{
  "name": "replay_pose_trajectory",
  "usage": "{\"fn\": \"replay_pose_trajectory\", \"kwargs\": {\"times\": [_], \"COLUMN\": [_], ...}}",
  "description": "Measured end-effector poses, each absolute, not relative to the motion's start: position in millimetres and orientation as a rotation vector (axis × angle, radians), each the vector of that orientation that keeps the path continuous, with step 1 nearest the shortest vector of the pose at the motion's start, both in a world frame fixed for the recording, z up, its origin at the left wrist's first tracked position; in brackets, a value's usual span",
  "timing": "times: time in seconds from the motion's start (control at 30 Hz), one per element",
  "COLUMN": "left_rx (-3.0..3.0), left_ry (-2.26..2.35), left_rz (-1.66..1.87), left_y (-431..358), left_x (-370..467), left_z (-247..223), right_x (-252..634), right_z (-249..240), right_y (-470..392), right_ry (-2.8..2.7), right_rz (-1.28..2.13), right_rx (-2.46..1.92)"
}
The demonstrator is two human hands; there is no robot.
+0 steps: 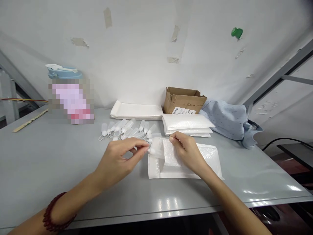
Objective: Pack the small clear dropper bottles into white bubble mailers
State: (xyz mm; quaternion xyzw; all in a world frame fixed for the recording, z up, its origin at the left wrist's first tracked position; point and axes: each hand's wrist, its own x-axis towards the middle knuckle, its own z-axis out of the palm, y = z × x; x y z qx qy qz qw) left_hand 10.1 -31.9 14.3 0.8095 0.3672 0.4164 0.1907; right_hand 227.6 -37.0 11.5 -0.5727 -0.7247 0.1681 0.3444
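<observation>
Thumb and forefinger of my left hand (123, 156) pinch the white tip of a translucent squeeze bottle (156, 149). The bottle lies sideways at the left end of a small bubble-wrap piece (170, 155); whether it is inside or in front, I cannot tell. My right hand (186, 148) has its fingers closed on the upper edge of that bubble wrap. Beneath both lies a white bubble mailer (212, 158), its flap end to the left. Several similar bottles (124, 125) with looped cap straps are heaped on the grey table (73, 153) beyond my left hand.
Stacked white bubble mailers (188, 121) lie behind my right hand, with another white stack (137, 110) by the wall. A cardboard box (183, 101) and a blue cloth (225, 117) stand at the back right. A blue-lidded container (65, 72) is at the back left, partly blurred.
</observation>
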Motion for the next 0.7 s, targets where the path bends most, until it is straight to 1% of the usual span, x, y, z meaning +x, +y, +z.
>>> {"fn": "replay_pose_trajectory", "kwargs": {"times": [0.1,0.2,0.33,0.5,0.7], "left_rx": [2.213,2.189,2.101,1.886,1.715], "left_ry": [0.993,0.948,1.01,1.103,0.93], "left_rz": [1.203,1.146,0.932,0.684,0.335], "left_y": [-36.9,-42.7,-47.2,-45.3,-35.9], "left_x": [17.1,23.2,31.5,36.3,29.3], "left_z": [6.3,-0.2,-9.4,-15.1,-2.0], "right_x": [221.5,212.2,201.8,200.2,201.1], "right_z": [7.6,3.4,-0.7,-4.5,-12.3], "right_y": [-36.7,-37.3,-40.3,-41.7,-37.8], "right_ry": [-1.872,-1.873,-1.884,-1.892,-1.925], "right_rz": [0.512,0.592,0.661,0.663,0.571], "right_rx": [-1.514,-1.504,-1.484,-1.506,-1.569]}}
